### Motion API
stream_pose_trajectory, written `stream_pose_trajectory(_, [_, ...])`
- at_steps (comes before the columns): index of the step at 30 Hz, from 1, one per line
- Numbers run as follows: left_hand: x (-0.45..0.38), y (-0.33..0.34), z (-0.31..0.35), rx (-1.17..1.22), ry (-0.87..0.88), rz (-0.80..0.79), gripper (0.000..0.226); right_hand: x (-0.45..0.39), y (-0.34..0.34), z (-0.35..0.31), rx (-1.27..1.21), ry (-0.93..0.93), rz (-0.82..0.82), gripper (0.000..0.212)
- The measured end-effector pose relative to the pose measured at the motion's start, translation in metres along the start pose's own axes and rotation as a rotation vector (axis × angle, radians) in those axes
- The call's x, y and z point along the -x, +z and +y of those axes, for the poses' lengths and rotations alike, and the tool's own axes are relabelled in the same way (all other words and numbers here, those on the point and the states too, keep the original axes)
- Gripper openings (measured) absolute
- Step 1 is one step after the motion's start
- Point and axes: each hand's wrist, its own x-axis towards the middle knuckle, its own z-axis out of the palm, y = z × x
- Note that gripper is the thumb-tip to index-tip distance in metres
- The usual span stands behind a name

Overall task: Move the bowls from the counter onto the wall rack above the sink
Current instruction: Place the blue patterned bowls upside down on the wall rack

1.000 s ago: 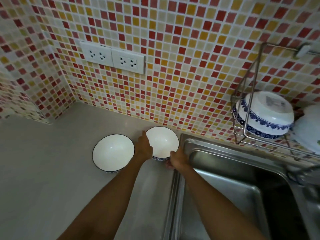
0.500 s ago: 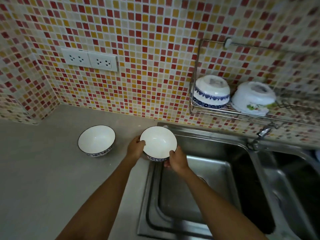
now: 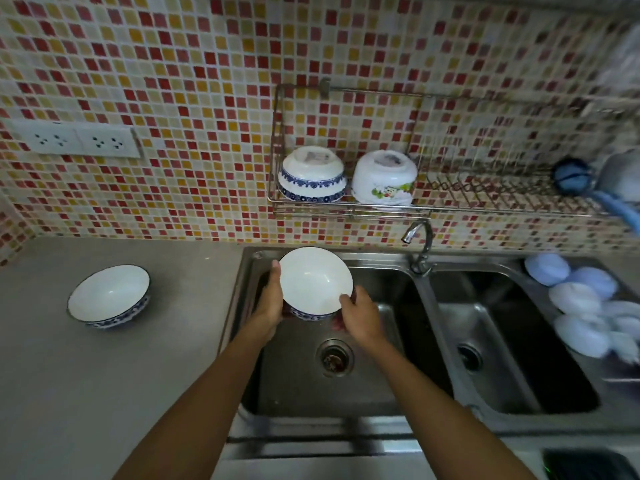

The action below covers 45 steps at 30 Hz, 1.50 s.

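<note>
The wall (image 3: 207, 81) is a mosaic of small red, yellow and cream tiles, with a white double socket plate (image 3: 74, 140) set into it at about ten o'clock. Below runs a plain grey counter (image 3: 86, 393), matte and bare except for one white bowl with a blue patterned band (image 3: 109, 296) standing upright at nine o'clock.

A stainless double sink (image 3: 426, 341) fills the middle and the four o'clock side, its left basin drain (image 3: 334, 357) near centre and a chrome tap (image 3: 417, 239) rising between the basins. On the sink's far right edge, at three o'clock, lie several pale blue and white round shapes (image 3: 575, 303), too blurred to name.

The held bowl (image 3: 316, 283), white inside with a blue band under the rim, is in the air over the left basin, mouth up and tilted toward the camera. The left hand (image 3: 272, 299) grips its left rim with the thumb along the edge; the right hand (image 3: 360, 317) is clamped on its lower right rim.

At one o'clock the wire wall rack (image 3: 346, 206) hangs on the tiles, holding two upturned bowls side by side: a blue-banded bowl (image 3: 311, 176) and a floral bowl (image 3: 384, 178). A blue object (image 3: 571, 176) sits at the rack's right end.
</note>
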Motion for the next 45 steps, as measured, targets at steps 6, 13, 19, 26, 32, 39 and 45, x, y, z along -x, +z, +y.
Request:
stream_pose_trajectory(6, [-0.003,0.040,0.017,-0.031,0.163,0.057,0.045,-0.020,-0.057,-0.004,0.002,-0.173,0.086,0.034])
stream_pose_trajectory(13, [-0.004,0.080,0.074,0.044,0.351,0.039,0.047,-0.046,-0.116,-0.057,-0.031,-0.517,0.205,0.041])
stream_pose_trajectory(19, [-0.006,0.107,0.133,0.055,0.478,0.058,0.034,-0.091,-0.160,-0.089,0.133,-0.699,0.482,0.035])
stream_pose_trajectory(26, [-0.028,0.132,0.183,-0.158,0.739,0.189,0.046,-0.140,-0.174,-0.065,0.810,-0.464,0.389,0.068])
stream_pose_trajectory(32, [-0.053,0.155,0.208,-0.415,0.995,0.295,0.053,-0.147,-0.167,-0.061,0.936,-0.467,0.439,0.079])
stream_pose_trajectory(39, [-0.077,0.177,0.199,-0.936,1.251,0.222,0.071,-0.147,-0.166,-0.059,0.942,-0.466,0.470,0.070])
stream_pose_trajectory(45, [-0.091,0.175,0.175,-1.320,1.320,0.215,0.075,-0.146,-0.165,-0.061,0.967,-0.456,0.443,0.077])
